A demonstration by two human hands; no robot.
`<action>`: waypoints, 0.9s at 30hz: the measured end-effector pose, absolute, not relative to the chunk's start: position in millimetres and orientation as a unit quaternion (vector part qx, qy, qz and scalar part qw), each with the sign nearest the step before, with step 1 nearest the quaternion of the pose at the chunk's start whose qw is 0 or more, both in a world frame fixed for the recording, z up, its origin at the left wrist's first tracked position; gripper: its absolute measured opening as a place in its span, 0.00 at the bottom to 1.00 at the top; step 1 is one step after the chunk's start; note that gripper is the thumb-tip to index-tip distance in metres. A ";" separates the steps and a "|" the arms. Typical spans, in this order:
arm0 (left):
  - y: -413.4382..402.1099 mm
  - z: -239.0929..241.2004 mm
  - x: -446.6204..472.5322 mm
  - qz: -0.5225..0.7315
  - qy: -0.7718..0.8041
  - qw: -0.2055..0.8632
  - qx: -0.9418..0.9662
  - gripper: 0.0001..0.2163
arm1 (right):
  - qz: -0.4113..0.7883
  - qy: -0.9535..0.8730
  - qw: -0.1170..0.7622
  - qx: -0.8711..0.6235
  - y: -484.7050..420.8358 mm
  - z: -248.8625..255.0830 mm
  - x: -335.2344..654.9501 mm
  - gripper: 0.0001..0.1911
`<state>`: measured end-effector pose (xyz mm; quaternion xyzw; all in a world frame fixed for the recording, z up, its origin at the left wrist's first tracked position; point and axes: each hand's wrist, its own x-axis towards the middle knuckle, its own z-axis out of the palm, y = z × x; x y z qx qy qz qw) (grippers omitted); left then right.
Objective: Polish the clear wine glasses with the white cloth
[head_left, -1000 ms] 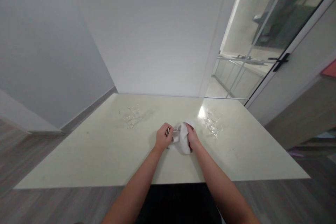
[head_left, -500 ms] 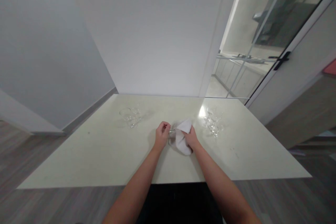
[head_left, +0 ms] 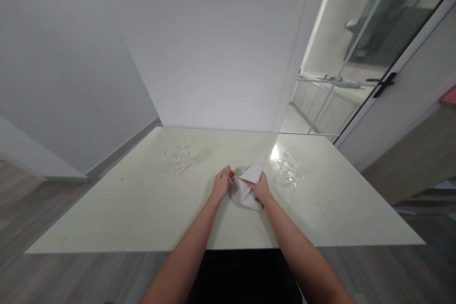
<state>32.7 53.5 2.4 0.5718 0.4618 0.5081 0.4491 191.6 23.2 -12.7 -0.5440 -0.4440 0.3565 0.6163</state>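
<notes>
Near the middle of the table, my left hand [head_left: 222,181] is closed on one end of a clear glass [head_left: 235,178]. Most of this glass is hidden by the fingers and a white cloth, so I cannot tell its exact shape. My right hand [head_left: 261,187] grips the white cloth [head_left: 246,199], which is bunched around the glass's other end and hangs down beneath it. To the left stands a cluster of clear glassware [head_left: 181,158]. Another cluster of clear glassware [head_left: 289,169] is to the right, past my right hand.
The pale, glossy table [head_left: 142,218] has its far edge against a white wall [head_left: 213,57]. Beyond its right back corner is a glass-paned door with a black handle [head_left: 384,84]. Grey wood-look flooring [head_left: 107,275] shows around the table.
My left hand has turned slightly, its fingers curling further over the end of the glass. The cloth's upper fold has shifted over the glass. Both clusters stay in place.
</notes>
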 end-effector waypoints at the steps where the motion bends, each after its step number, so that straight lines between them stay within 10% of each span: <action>1: 55.1 1.1 32.9 0.500 0.466 0.475 0.554 0.26 | 0.351 -0.447 0.617 -0.545 24.0 -14.4 191.3 0.34; 11: 38.4 7.5 30.0 0.472 0.389 0.319 0.724 0.14 | 0.400 -0.318 0.676 -0.531 30.5 -14.0 185.6 0.16; 21: 52.0 3.3 28.9 0.502 0.441 0.471 0.576 0.24 | 0.360 -0.433 0.612 -0.555 27.7 -17.7 187.7 0.31; 27: 32.3 15.3 26.8 0.538 0.337 0.234 0.736 0.13 | 0.398 -0.368 0.646 -0.538 28.9 -19.8 183.8 0.17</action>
